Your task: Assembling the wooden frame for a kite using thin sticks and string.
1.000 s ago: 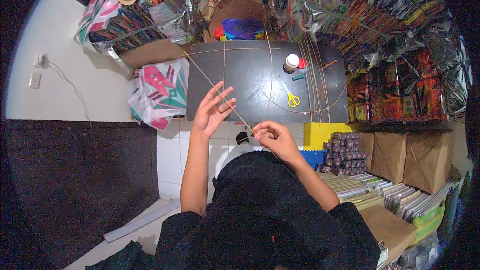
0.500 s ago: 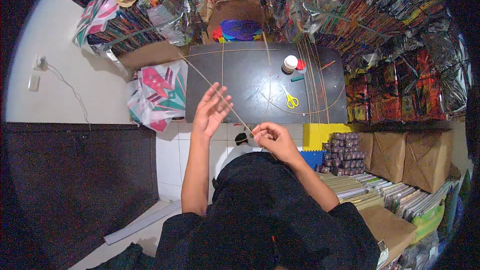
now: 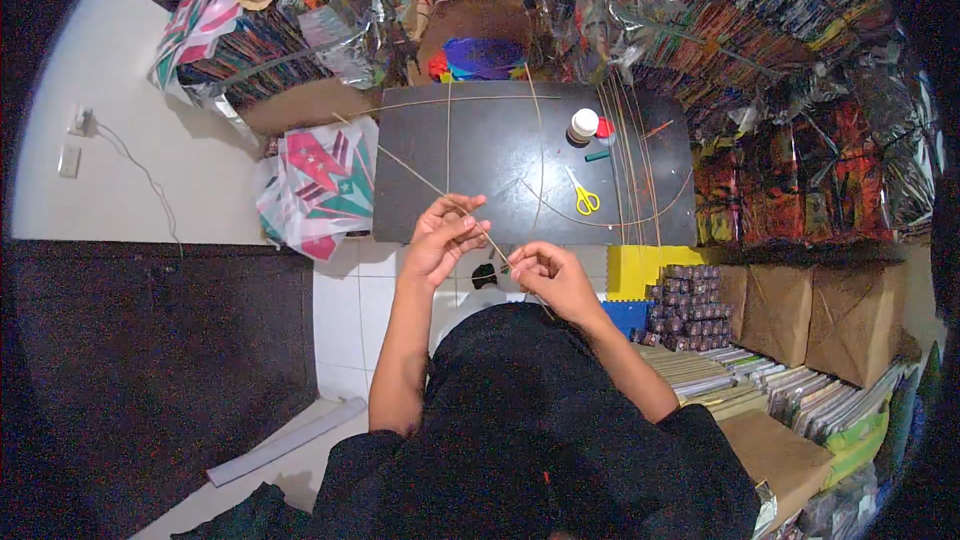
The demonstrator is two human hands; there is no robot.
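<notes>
A thin bamboo stick (image 3: 410, 171) slants from over the table's far left side down toward my lap. My left hand (image 3: 440, 243) has closed on its middle part, the thumb pressed over it and the fingers partly stretched. Close to the near end, my right hand (image 3: 553, 282) pinches the same stick between thumb and fingertips. Both hands are in front of my body, by the near edge of a dark table (image 3: 470, 165). More thin sticks (image 3: 625, 165) lie on that table, several lengthwise at the right and others crossing at the left and middle.
On the table are yellow-handled scissors (image 3: 587, 201), a white bottle (image 3: 583, 124), a red object (image 3: 605, 127) and a small green tube (image 3: 597, 156). Printed kite-like sheets (image 3: 318, 185) hang at its left. Wrapped bundles (image 3: 790, 175) and brown packages (image 3: 857, 320) crowd the right.
My left hand has come down and right along the stick, its open fingers closing on it. The stick's far end has shifted left. My right hand stays almost in place.
</notes>
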